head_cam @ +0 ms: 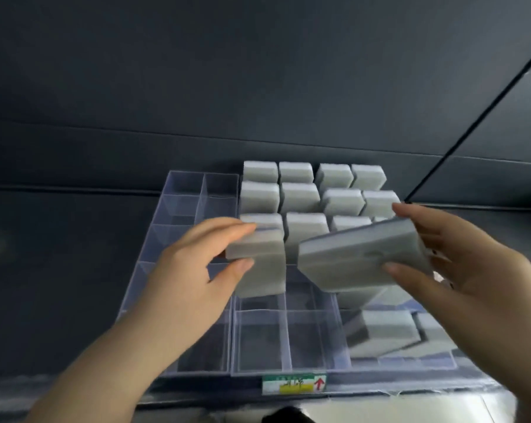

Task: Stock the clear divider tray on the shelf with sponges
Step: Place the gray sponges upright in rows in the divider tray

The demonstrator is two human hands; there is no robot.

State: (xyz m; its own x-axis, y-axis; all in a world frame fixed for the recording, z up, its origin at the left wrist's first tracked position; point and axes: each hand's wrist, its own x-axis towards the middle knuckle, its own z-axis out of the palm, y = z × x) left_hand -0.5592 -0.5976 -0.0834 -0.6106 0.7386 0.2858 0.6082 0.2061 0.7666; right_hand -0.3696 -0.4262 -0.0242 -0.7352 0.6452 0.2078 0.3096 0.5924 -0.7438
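Count: two hands, two held sponges, eleven standing sponges (299, 196) plainly visible, and at least two loose sponges (380, 328); blur prevents an exact count of the loose ones.

The clear divider tray (178, 206) sits on a dark shelf (59, 270) against a dark back panel (258, 87). The standing sponges fill the rear compartments in rows of four, four and three. The right hand and its sponge cover the right end of the third row. The loose sponges lie tilted in the front right compartments. A label (293, 383) with a red arrow is fixed to the shelf's front edge.

The left hand (185, 270) pinches the upright sponge (259, 270) at its top end between thumb and fingers. This sponge's long axis is vertical, and it stands just in front of the leftmost filled column.

The right hand (472, 270) grips the tilted sponge (356, 257) above the tray, thumb on the near edge and fingers behind the far end. Its long axis runs from lower left to upper right, broad face toward the camera.
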